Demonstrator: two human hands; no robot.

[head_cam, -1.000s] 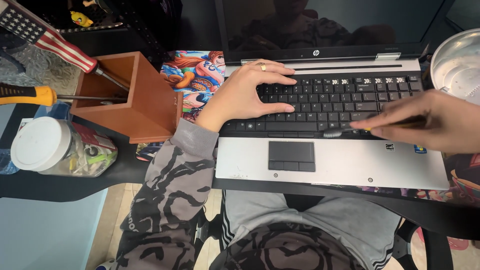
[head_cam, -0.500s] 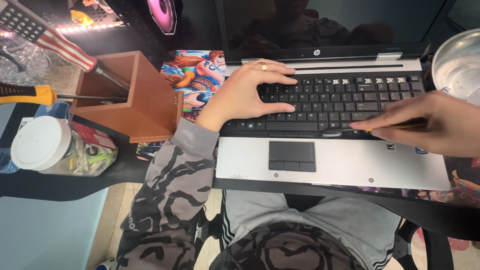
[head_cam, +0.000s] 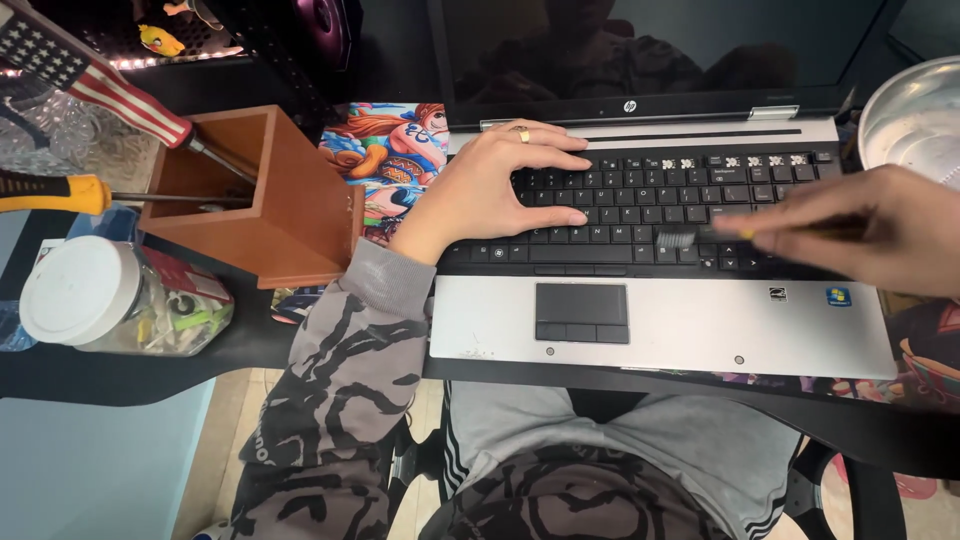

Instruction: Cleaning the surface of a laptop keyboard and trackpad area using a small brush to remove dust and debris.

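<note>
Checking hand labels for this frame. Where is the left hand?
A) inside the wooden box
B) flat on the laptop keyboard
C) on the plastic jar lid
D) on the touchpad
B: the left hand lies palm-down on the left part of the keyboard, fingers spread over the keys, clear of the touchpad, the wooden box and the jar.

Black desk (head_cam: 110, 375) w/ laptop (head_cam: 660, 325), wooden box (head_cam: 265, 205), plastic jar (head_cam: 120, 300), mat (head_cam: 385, 160).

right hand (head_cam: 860, 235) blurred; bowl (head_cam: 915, 115) cropped
</note>
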